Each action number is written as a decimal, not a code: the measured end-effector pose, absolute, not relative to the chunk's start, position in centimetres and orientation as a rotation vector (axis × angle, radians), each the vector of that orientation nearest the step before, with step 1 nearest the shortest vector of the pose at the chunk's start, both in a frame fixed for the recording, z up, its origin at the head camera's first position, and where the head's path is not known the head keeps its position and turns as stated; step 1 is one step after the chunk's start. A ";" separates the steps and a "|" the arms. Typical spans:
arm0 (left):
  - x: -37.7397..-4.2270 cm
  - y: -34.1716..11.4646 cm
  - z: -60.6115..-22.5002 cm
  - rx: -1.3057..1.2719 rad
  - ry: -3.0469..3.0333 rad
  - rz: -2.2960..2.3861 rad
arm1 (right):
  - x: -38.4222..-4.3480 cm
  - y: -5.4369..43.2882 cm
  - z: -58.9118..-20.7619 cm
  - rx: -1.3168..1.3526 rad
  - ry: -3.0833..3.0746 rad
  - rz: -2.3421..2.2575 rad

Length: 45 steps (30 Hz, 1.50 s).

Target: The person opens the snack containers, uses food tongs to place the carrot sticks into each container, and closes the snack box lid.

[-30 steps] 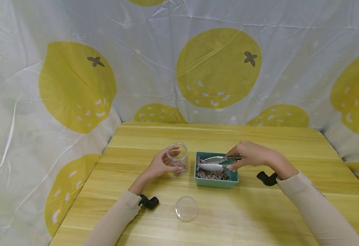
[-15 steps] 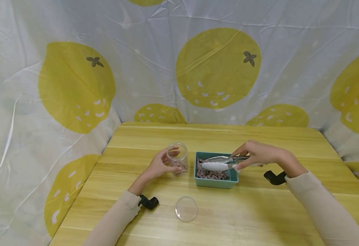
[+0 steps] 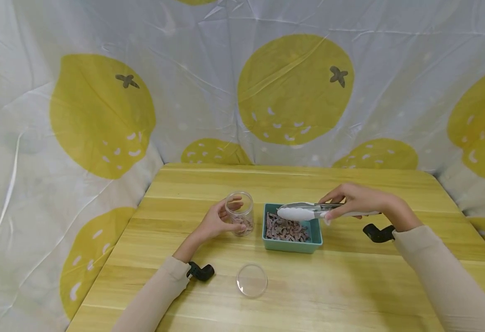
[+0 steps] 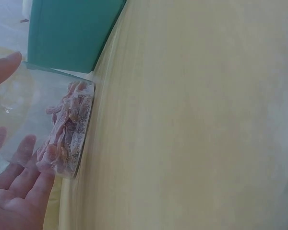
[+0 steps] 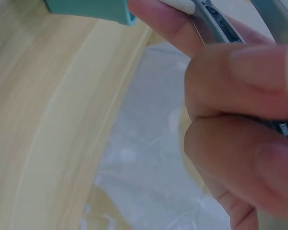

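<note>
My left hand (image 3: 214, 223) holds an open clear jar (image 3: 241, 210) upright on the table, thumb on the near side and fingers round the far side. Pinkish-brown dried strips (image 4: 69, 124) cover the jar's bottom. In my right hand (image 3: 360, 200) is a pair of metal tongs (image 3: 321, 210) with white scalloped tips, gripped by thumb and fingers. Those tips hang over a teal box (image 3: 290, 246), above more of the strips (image 3: 285, 230). A bit of strip shows by a white tip at the left wrist view's top corner.
A round clear lid (image 3: 252, 281) lies on the wooden table (image 3: 308, 295), nearer than the jar and box. Behind the table and at its sides hangs a lemon-print cloth (image 3: 200, 92). Each wrist wears a black camera mount (image 3: 202, 272).
My right hand has drawn the tongs up and to the right, their tips rising from among the strips to above the box. The left hand and jar stay in place.
</note>
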State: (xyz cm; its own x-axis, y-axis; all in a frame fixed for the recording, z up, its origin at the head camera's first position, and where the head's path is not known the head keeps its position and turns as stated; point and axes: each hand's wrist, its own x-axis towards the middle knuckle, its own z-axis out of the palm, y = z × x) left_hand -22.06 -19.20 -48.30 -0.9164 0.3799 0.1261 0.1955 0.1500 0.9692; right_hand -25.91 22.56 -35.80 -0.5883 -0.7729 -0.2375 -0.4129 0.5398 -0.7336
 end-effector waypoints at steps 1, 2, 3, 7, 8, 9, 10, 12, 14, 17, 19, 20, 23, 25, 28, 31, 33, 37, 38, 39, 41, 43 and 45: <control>-22.1 -19.2 -48.3 0.571 2.269 1.870 | -26.0 22.6 -35.6 -0.959 2.229 -0.860; -22.1 -19.2 -48.3 0.570 2.271 1.870 | -26.0 22.5 -35.4 -0.962 2.231 -0.859; -22.1 -19.2 -48.4 0.567 2.274 1.869 | -26.1 22.5 -35.3 -0.964 2.230 -0.860; -22.2 -19.2 -48.3 0.576 2.273 1.874 | -26.3 22.5 -34.5 -0.976 2.233 -0.866; -22.2 -19.2 -48.3 0.577 2.271 1.876 | -26.3 22.5 -34.3 -0.978 2.233 -0.869; -22.2 -19.2 -48.3 0.576 2.269 1.878 | -26.4 22.4 -34.1 -0.984 2.233 -0.871; -22.2 -19.2 -48.3 0.576 2.266 1.879 | -26.4 22.4 -34.0 -0.986 2.236 -0.869; -22.1 -19.2 -48.2 0.568 2.269 1.876 | -26.5 22.4 -33.8 -0.995 2.230 -0.875; -22.1 -19.2 -48.2 0.566 2.268 1.877 | -26.5 22.4 -33.7 -0.993 2.228 -0.871; -22.1 -19.2 -48.3 0.573 2.267 1.876 | -26.6 22.5 -33.6 -1.005 2.216 -0.881; -22.1 -19.2 -48.3 0.579 2.263 1.880 | -26.7 22.5 -33.5 -1.017 2.216 -0.885; -22.1 -19.1 -48.3 0.578 2.260 1.882 | -26.7 22.5 -33.5 -1.021 2.214 -0.888; -22.1 -19.1 -48.2 0.566 2.256 1.884 | -26.7 22.4 -33.3 -1.030 2.222 -0.880; -22.0 -19.1 -48.2 0.558 2.257 1.882 | -26.7 22.3 -33.1 -1.037 2.227 -0.874; -22.0 -19.1 -48.2 0.553 2.262 1.881 | -26.8 22.2 -32.6 -1.044 2.234 -0.863; -22.1 -19.1 -48.3 0.560 2.262 1.887 | -26.7 21.9 -32.0 -1.043 2.228 -0.868; -22.1 -19.1 -48.4 0.564 2.262 1.889 | -26.7 21.8 -31.6 -1.035 2.228 -0.873; -22.1 -19.2 -48.4 0.565 2.269 1.883 | -26.7 21.3 -30.6 -1.049 2.241 -0.874; -22.1 -19.2 -48.4 0.562 2.272 1.878 | -26.7 21.2 -30.4 -1.055 2.246 -0.871; -22.1 -19.2 -48.3 0.560 2.275 1.874 | -26.7 21.0 -30.1 -1.065 2.250 -0.870; -22.1 -19.2 -48.3 0.557 2.277 1.868 | -26.9 20.7 -29.6 -1.076 2.252 -0.863; -22.0 -19.2 -48.3 0.554 2.279 1.865 | -27.0 20.3 -29.1 -1.082 2.250 -0.856; -22.0 -19.2 -48.3 0.558 2.283 1.863 | -27.1 19.9 -28.7 -1.085 2.245 -0.855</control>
State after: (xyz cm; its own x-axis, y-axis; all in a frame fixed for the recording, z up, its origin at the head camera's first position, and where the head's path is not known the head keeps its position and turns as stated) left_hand -22.02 -19.18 -48.29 -0.9210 0.3702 0.1218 0.1935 0.1632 0.9674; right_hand -27.12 19.91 -28.70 -0.5571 -0.8144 -0.1623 -0.5003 0.4851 -0.7172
